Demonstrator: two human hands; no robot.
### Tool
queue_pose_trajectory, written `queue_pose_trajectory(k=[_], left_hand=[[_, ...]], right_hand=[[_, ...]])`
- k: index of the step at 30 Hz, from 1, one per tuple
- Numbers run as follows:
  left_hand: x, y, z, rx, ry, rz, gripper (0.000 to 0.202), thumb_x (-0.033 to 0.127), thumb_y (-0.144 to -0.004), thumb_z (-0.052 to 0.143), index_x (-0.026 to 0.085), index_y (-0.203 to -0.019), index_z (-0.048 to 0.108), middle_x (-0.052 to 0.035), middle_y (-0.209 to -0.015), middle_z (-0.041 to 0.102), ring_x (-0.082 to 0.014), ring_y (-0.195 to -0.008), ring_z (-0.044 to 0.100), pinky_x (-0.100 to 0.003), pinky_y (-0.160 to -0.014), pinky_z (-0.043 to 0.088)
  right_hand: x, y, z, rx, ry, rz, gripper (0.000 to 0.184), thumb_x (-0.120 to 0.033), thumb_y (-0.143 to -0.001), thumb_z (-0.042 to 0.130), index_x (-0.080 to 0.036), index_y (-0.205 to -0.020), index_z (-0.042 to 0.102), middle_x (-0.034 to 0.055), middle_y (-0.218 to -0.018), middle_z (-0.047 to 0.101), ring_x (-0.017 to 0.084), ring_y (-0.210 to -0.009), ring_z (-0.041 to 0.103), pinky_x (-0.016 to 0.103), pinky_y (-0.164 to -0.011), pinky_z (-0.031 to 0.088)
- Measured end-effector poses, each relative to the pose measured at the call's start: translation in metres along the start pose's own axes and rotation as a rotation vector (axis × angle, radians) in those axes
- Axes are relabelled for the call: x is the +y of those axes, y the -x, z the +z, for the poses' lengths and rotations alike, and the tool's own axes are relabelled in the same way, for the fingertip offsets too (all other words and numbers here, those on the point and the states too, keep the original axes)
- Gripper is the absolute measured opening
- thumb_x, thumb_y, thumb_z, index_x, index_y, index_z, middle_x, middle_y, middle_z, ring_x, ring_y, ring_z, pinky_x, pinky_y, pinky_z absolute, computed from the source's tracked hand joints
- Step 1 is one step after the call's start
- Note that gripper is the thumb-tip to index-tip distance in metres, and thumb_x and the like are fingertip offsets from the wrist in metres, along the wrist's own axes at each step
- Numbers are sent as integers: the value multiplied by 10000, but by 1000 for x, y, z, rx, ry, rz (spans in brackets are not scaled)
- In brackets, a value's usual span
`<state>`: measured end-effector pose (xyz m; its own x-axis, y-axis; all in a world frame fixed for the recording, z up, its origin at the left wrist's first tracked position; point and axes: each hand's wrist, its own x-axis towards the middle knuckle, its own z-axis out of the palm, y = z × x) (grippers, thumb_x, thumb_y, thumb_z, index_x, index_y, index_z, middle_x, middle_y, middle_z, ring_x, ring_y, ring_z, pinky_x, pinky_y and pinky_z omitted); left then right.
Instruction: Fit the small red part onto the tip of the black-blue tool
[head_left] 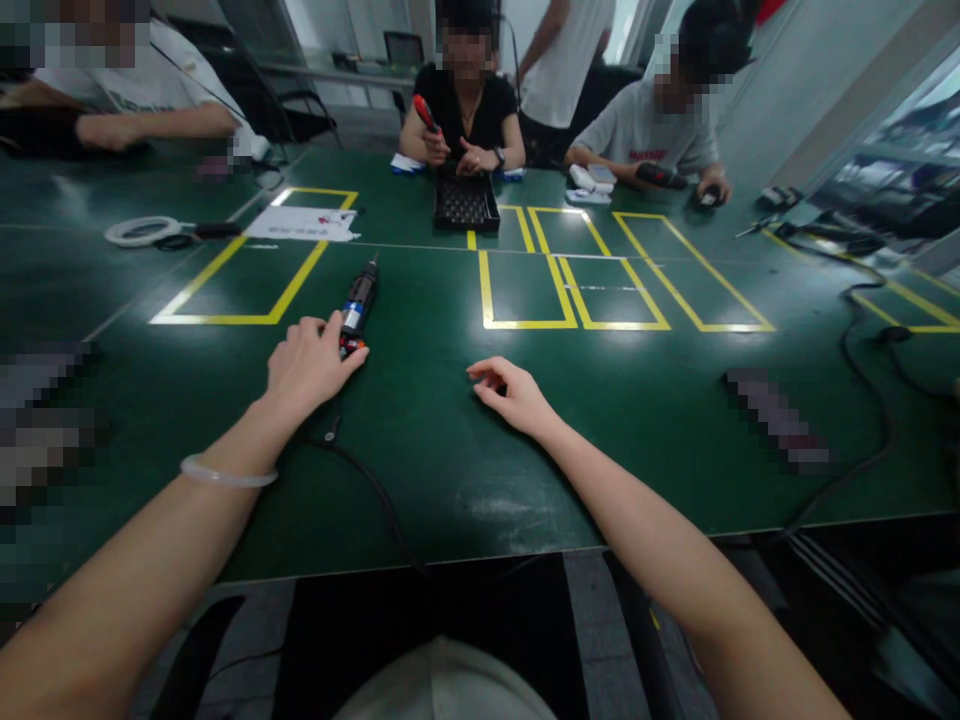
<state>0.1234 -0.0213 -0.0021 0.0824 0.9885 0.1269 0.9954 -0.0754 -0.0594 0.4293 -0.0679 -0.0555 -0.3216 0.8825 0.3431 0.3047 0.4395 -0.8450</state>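
Note:
My left hand [309, 362] rests on the green table [450, 440], its fingers curled over the rear end of a black electric screwdriver [358, 300] that lies flat and points away from me. The tool's black cable [375, 495] trails back toward me and over the table's near edge. My right hand [510, 393] lies on the table to the right, fingers loosely curled, holding nothing I can see.
Yellow tape rectangles [570, 290] mark the table. A black tray [466, 203] sits across from me before a person holding a red screwdriver [426, 112]. Other people sit at the far left and far right. A white tape roll [141, 231], a paper sheet [304, 223] and cables [862, 400] lie about.

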Motion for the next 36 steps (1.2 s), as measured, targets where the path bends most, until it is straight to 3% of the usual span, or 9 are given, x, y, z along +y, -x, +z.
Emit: queue_pose_trajectory(k=[7,12,16,22,25,28,30,33,36], left_hand=[[-61,-8,1,-38,-58,-149,764,658,-944,354,65,-1423,407,-290,-1354,463,-436,-1198,487,-528,-891,473],[-88,-7,5,-24,-53,-277,695,604,-952,364,91,-1417,415,-274,-1359,472,-429,-1187,499,-536,-887,468],[-90,-5,6,84,-19,-293,630,555,-940,408,98,-1372,451,-237,-1325,497,-385,-1135,535,-504,-855,494],[-84,-9,3,48,-8,-382,496,472,-973,355,80,-1213,541,-183,-1160,577,-321,-968,587,-501,-794,508],[-82,-9,1,143,-16,-357,472,436,-979,346,75,-1201,553,-185,-1155,595,-313,-988,577,-463,-815,495],[-70,-10,-3,288,107,-278,434,405,-987,375,98,-1236,555,-156,-1136,639,-278,-999,595,-420,-862,483],[-50,-12,-5,248,355,-178,410,403,-987,412,116,-1236,565,-115,-1054,677,-227,-937,630,-371,-867,490],[-5,-12,-7,-12,735,69,409,428,-951,487,117,-1184,616,-91,-962,690,-190,-864,656,-312,-808,509],[43,-5,-8,-330,911,295,466,444,-929,507,136,-1263,611,-90,-993,685,-194,-866,645,-320,-777,514]], right_hand=[[0,0,1,-5,-4,5,222,-198,-863,583,-186,-1074,650,51,-1002,694,137,-806,617,293,-754,512],[0,-1,2,-11,-19,20,232,-198,-861,576,-179,-1082,645,48,-975,692,132,-783,611,284,-740,505],[-1,-1,3,-15,-34,29,232,-205,-862,572,-171,-1080,645,49,-951,691,132,-766,605,284,-732,498],[0,-2,3,-15,-61,62,227,-227,-866,575,-177,-1075,647,33,-901,690,132,-765,606,280,-733,491],[1,-3,4,6,-68,76,218,-263,-874,582,-173,-1061,650,28,-873,683,132,-754,601,277,-717,482],[0,-4,5,10,-77,85,219,-280,-872,593,-174,-1055,651,21,-862,677,128,-743,597,270,-700,473],[0,-4,5,-1,-86,92,220,-282,-869,599,-176,-1055,651,17,-858,678,124,-732,594,266,-691,469],[-1,-4,4,-16,-89,98,219,-283,-869,604,-176,-1053,653,16,-862,680,121,-723,589,264,-687,465],[-1,-3,3,-27,-85,86,221,-278,-873,602,-175,-1064,647,18,-873,680,120,-725,586,267,-693,466]])
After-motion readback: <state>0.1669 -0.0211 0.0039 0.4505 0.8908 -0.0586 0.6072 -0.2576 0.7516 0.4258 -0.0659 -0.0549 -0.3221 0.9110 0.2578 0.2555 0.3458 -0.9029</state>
